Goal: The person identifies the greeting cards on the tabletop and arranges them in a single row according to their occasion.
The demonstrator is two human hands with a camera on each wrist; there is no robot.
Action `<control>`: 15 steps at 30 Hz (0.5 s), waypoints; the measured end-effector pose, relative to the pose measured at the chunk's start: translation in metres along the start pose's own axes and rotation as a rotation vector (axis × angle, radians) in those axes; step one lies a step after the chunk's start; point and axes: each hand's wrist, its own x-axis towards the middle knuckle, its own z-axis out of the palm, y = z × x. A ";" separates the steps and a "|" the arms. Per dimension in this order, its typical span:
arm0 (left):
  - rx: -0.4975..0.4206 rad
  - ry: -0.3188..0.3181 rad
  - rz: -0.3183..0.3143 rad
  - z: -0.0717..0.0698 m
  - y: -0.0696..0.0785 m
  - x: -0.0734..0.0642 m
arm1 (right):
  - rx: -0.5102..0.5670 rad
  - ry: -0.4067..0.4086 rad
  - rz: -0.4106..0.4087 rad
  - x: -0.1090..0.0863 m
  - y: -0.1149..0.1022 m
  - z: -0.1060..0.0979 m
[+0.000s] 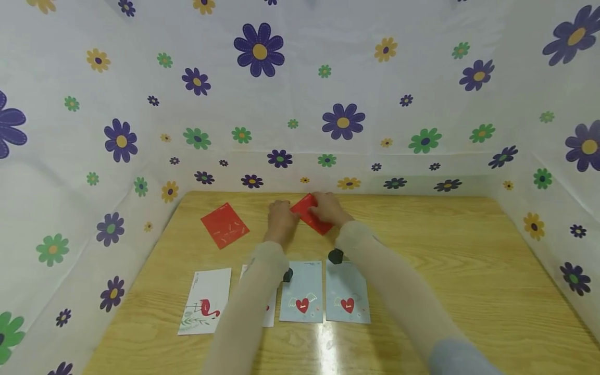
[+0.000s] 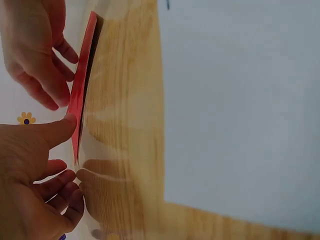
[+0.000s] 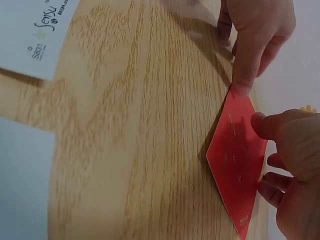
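In the head view, a square red card (image 1: pixel 311 220) lies cornerwise near the table's back edge. My right hand (image 1: pixel 329 208) holds it, thumb over the face and fingertips along the far edge. From the left, my left hand (image 1: pixel 281 221) touches one corner. In the left wrist view, the left hand (image 2: pixel 30 175) has its thumb on the card (image 2: pixel 80 95), its other fingers loosely bent below the corner. Faint markings show on the card (image 3: pixel 237 155) in the right wrist view, beside the right hand (image 3: pixel 295 165). A second red card (image 1: pixel 225 225) lies to the left.
Nearer on the wooden table (image 1: pixel 450 260) is a row of cards: a white flamingo card (image 1: pixel 206 299), another partly behind my left forearm, and two pale blue cards with winged hearts, one (image 1: pixel 301 286) beside the other (image 1: pixel 347 289). A flowered cloth (image 1: pixel 300 88) hangs behind and at the sides.
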 end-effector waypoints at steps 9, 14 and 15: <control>0.201 -0.010 0.065 0.005 0.005 0.002 | -0.052 0.005 0.027 0.004 -0.008 0.003; 0.174 -0.042 0.065 0.007 0.007 0.002 | 0.012 0.038 0.056 0.001 -0.009 0.001; 0.175 -0.050 0.062 0.008 0.007 0.002 | 0.026 0.039 0.060 0.000 -0.009 0.000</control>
